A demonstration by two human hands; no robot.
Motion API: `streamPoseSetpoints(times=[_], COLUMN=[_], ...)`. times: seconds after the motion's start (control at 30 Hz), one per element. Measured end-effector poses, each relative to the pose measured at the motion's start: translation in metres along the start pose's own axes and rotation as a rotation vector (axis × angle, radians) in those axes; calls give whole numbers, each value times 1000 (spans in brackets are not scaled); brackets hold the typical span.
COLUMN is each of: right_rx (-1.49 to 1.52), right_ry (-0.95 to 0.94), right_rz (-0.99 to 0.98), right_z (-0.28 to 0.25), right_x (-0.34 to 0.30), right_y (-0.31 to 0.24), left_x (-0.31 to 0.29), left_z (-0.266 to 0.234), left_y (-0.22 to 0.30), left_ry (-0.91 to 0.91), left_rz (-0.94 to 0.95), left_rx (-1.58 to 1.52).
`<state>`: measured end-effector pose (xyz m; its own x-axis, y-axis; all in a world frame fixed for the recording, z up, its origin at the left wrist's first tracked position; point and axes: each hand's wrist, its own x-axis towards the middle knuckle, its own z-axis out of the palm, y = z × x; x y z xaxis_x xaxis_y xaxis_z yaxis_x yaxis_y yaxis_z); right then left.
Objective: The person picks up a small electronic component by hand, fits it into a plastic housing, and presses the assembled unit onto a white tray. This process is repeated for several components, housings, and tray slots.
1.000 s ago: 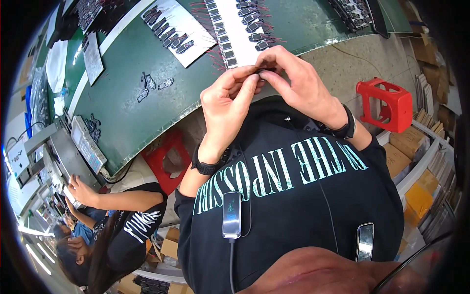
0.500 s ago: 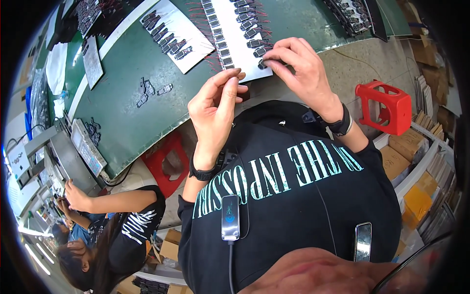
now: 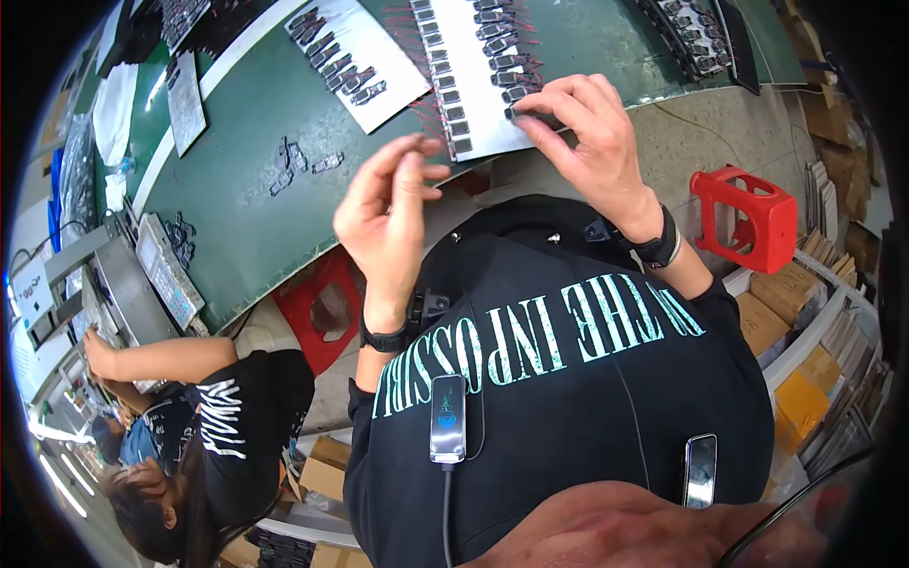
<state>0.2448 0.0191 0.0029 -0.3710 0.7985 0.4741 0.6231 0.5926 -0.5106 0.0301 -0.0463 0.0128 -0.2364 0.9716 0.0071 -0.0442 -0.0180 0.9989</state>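
A white board (image 3: 488,133) carries two rows of small black wired components. At its lower right edge my right hand (image 3: 592,142) pinches a small black component (image 3: 511,112), mostly hidden by the fingertips. The right-hand row (image 3: 507,62) ends right beside those fingers, thin red wires trailing from it. Flatter dark parts form the left row (image 3: 450,97), also wired in red. My left hand (image 3: 390,213) hovers left of the board's near corner, its fingers curled loosely and apart, with nothing visible in them.
A second white board (image 3: 379,104) with black components lies to the left on the green table (image 3: 237,208), near several loose parts (image 3: 295,156). A dark tray (image 3: 691,38) sits far right. Red stools (image 3: 743,218) stand by the table. A co-worker (image 3: 237,426) works at lower left.
My left hand has moved left, away from the board's near edge, and its fingers have loosened. My right hand stays nearly in place, still pinching. The co-worker's arm has moved left.
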Motion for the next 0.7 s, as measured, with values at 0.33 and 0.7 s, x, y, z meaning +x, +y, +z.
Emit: streamPoseSetpoints(times=[0.33, 0.7], right_rx=[-34, -115], right_ry=[-129, -250], right_rz=[-163, -167], right_z=[34, 28], right_x=[2, 7], right_y=[-39, -67], left_x=[8, 2], left_z=[-47, -113], left_y=[-5, -13], left_ry=[218, 314], left_rz=[163, 274], left_rx=[137, 909])
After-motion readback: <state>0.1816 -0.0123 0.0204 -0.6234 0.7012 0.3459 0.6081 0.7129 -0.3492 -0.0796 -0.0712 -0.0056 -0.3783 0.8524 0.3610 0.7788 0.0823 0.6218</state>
